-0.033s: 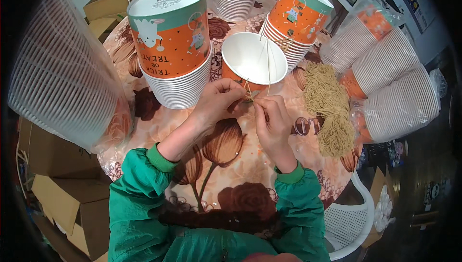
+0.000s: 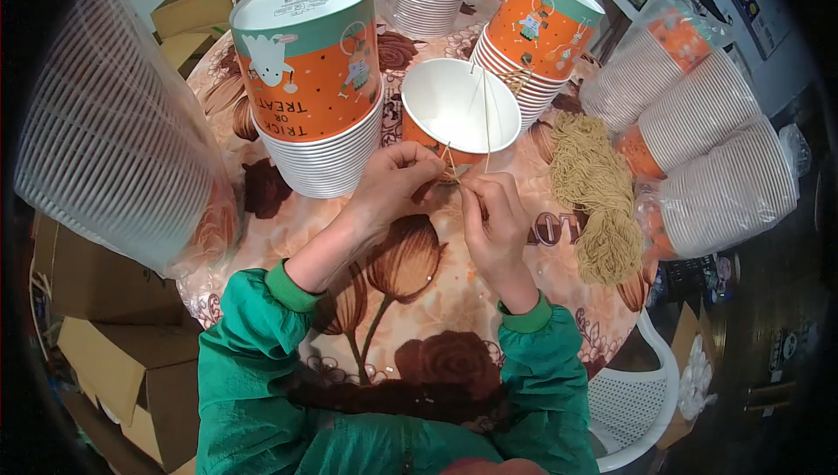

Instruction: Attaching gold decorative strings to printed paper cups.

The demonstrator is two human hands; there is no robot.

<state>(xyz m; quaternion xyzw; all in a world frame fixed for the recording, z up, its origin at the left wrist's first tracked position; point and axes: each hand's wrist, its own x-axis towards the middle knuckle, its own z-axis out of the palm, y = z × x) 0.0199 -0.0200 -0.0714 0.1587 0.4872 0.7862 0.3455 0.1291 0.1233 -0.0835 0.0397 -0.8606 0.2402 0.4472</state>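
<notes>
An upright paper bucket (image 2: 436, 108), white inside and orange outside, stands at the middle of the table. Thin tan cord (image 2: 488, 117) runs from its far rim across the opening down to my fingers. Both hands are at the bucket's near side. My left hand (image 2: 397, 182) pinches the cord, fingers bent and close together. Just to its right, my right hand (image 2: 497, 217) grips the cord between thumb and fingers. Where the strands cross between the fingertips is too small to make out. A bundle of loose tan cords (image 2: 595, 200) lies to the right.
Upside-down stacks of orange-and-green buckets stand left (image 2: 305, 65) and right (image 2: 546, 25) of the open bucket. Plastic-wrapped bucket stacks (image 2: 113, 143) rise at the far left; more wrapped stacks (image 2: 716, 187) lie at the right. Cardboard boxes (image 2: 131, 370) and a white chair (image 2: 642, 414) flank the flowered table.
</notes>
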